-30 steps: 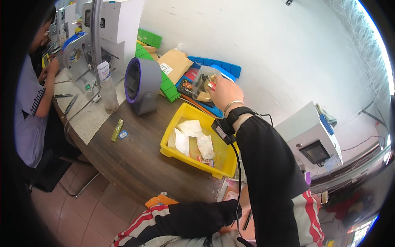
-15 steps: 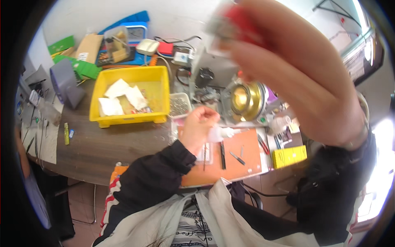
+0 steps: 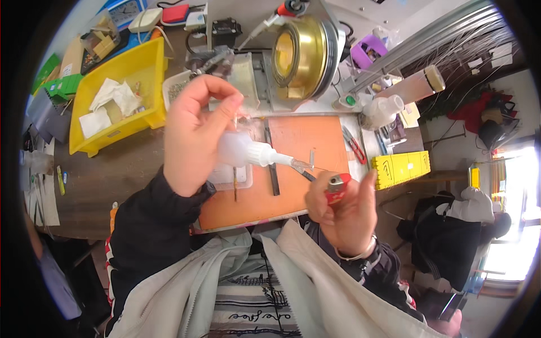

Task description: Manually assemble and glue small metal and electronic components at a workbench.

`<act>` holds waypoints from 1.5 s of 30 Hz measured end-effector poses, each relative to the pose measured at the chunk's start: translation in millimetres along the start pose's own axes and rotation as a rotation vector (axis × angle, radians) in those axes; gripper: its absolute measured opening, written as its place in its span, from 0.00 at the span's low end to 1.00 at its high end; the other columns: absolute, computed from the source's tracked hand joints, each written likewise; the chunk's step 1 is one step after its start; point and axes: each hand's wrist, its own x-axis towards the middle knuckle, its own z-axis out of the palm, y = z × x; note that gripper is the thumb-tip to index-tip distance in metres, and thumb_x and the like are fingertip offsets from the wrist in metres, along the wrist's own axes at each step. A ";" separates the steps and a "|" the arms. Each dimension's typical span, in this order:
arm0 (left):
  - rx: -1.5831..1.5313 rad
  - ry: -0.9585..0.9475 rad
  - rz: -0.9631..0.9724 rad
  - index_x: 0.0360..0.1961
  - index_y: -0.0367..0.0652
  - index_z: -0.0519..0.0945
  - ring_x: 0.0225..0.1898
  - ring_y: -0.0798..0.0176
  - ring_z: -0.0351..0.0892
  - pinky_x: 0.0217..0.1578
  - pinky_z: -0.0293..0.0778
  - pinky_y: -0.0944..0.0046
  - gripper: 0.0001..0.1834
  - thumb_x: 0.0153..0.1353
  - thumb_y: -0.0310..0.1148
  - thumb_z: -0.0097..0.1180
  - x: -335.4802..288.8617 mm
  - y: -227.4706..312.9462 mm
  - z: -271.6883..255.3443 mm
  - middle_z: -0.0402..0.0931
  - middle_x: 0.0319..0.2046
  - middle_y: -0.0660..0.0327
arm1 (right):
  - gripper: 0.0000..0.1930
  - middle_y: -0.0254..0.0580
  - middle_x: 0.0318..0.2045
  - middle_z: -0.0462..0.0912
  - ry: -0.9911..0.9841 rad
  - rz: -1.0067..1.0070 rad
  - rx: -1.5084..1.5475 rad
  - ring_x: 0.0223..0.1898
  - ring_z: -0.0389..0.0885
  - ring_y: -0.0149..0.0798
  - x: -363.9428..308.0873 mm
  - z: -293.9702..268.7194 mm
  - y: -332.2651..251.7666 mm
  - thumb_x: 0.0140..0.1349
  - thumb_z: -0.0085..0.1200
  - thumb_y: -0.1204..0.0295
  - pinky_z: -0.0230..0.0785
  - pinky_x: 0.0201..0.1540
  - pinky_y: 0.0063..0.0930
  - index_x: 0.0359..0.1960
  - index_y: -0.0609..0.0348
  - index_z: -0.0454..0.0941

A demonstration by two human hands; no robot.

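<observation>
My left hand point(image 3: 194, 135) is closed round a translucent white squeeze bottle point(image 3: 239, 150), which lies sideways with its nozzle pointing right. A thin metal needle tip point(image 3: 302, 164) ends the nozzle. Thumb and forefinger of that hand also pinch together; whether something small sits between them I cannot tell. In my right hand point(image 3: 352, 217) is a red lighter point(image 3: 337, 188), its metal top up, just right of the needle. No flame is visible. Below both hands lies an orange work mat point(image 3: 298, 197) with a dark slim tool point(image 3: 273, 169) and a small clear tray point(image 3: 239, 179).
Left stands a yellow bin point(image 3: 118, 130) with white paper pieces. Behind the mat is a brass-coloured round machine part point(image 3: 286, 56). Red-handled pliers point(image 3: 355, 147), a clear bottle point(image 3: 383, 112) and a yellow box point(image 3: 401, 169) stand on the right. Another person's hand point(image 3: 448, 325) shows at lower right.
My right hand has come down from high at the right, bringing the red lighter beside the bottle's needle. The left hand still holds the bottle. The whole view has shifted.
</observation>
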 end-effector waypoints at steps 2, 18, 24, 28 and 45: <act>0.030 0.026 0.000 0.35 0.41 0.73 0.21 0.79 0.64 0.22 0.60 0.79 0.04 0.59 0.26 0.54 -0.7 3.3 0.2 0.70 0.28 0.70 | 0.36 0.26 0.13 0.59 0.041 0.055 0.039 0.14 0.51 0.23 11.2 1.6 6.5 0.65 0.21 0.40 0.42 0.18 0.18 0.24 0.61 0.68; 0.181 0.095 0.060 0.35 0.37 0.73 0.21 0.78 0.68 0.22 0.64 0.78 0.05 0.59 0.24 0.55 2.7 -0.9 -6.5 0.71 0.31 0.67 | 0.32 0.30 0.06 0.57 -0.010 0.195 0.142 0.11 0.51 0.29 31.4 3.6 19.7 0.62 0.24 0.43 0.43 0.18 0.25 0.09 0.53 0.59; 0.202 0.114 0.080 0.35 0.38 0.73 0.19 0.80 0.66 0.21 0.59 0.80 0.04 0.60 0.27 0.53 1.0 -1.2 -6.4 0.71 0.29 0.67 | 0.32 0.30 0.05 0.55 -0.043 0.198 0.144 0.09 0.49 0.28 32.5 3.7 16.6 0.62 0.25 0.44 0.42 0.15 0.25 0.08 0.53 0.57; 0.186 0.073 0.067 0.35 0.36 0.73 0.22 0.79 0.67 0.23 0.63 0.78 0.04 0.60 0.24 0.54 2.2 -0.6 -8.7 0.71 0.31 0.67 | 0.31 0.30 0.05 0.55 -0.044 0.212 0.143 0.09 0.49 0.28 33.8 4.8 15.1 0.62 0.26 0.44 0.42 0.15 0.24 0.08 0.53 0.57; 0.160 0.043 0.033 0.35 0.35 0.72 0.24 0.78 0.68 0.24 0.65 0.78 0.03 0.60 0.23 0.52 2.2 0.4 -9.2 0.68 0.33 0.66 | 0.30 0.29 0.05 0.54 -0.078 0.254 0.238 0.09 0.48 0.27 35.0 11.3 12.3 0.61 0.27 0.46 0.42 0.14 0.23 0.07 0.52 0.56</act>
